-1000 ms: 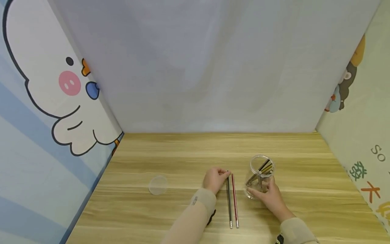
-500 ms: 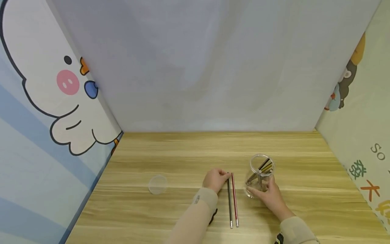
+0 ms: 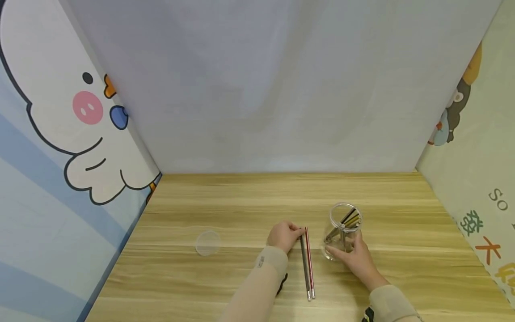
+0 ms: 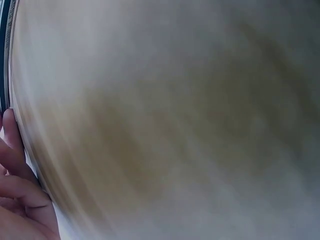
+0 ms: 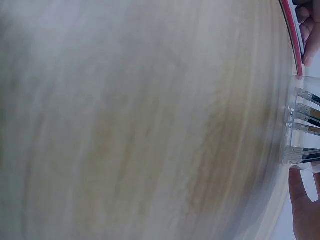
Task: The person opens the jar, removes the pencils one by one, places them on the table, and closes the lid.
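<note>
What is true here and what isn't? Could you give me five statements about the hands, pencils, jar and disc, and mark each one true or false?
1. The right hand holds the clear jar. True.
2. The jar is empty. False: several pencils lean inside it.
3. The red pencil and the dark pencil are outside the jar, to its left. True.
4. The left hand grips the jar's rim. False: that hand has its fingers at the far end of the dark pencil.
5. The translucent disc lies on the table, to the left of both hands. True.
</note>
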Tool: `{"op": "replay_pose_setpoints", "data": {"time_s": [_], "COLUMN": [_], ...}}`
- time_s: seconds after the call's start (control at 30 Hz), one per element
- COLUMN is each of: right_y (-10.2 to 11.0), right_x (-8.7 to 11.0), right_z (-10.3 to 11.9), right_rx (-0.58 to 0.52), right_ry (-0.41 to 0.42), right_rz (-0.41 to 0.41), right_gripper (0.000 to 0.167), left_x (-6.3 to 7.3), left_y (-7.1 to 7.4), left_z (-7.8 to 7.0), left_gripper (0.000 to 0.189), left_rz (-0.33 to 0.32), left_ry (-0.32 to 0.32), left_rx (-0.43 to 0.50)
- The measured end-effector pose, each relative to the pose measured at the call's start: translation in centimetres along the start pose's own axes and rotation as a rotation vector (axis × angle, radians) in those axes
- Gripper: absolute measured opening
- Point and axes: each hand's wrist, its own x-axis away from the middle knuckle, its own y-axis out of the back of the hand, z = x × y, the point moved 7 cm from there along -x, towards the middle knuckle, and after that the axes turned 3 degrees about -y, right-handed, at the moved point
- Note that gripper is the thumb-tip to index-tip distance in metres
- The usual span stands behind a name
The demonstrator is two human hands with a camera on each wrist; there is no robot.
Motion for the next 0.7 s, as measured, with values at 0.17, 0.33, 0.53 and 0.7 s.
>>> {"op": "replay_pose_setpoints", "data": {"time_s": [0.17, 0.33, 0.53, 0.7], "right_y": [0.0, 0.01, -0.01, -0.03], "right_x": [0.05, 0.04, 0.02, -0.05], "right_z": [0.03, -0.09, -0.18, -0.19], "right_rx": [-0.003, -0.003, -0.006, -0.004], "right_ry": [0.003, -0.004, -0.008, -0.017], "right_rz": [0.001, -0.003, 0.002, 0.001], "right_gripper": [0.096, 0.095, 0.096, 0.096], "left_x": [0.03, 0.02, -0.1, -0.27], "left_y": [0.0, -0.14, -0.19, -0.27], "left_z": [-0.17, -0.18, -0.18, -0.06], "left_gripper": [0.026, 0.026, 0.026, 0.025], "left_rz": [0.011, 0.019, 0.021, 0.021], "left_ry": [-0.023, -0.031, -0.027, -0.022], "left_rx": [-0.004, 0.004, 0.01, 0.006]}}
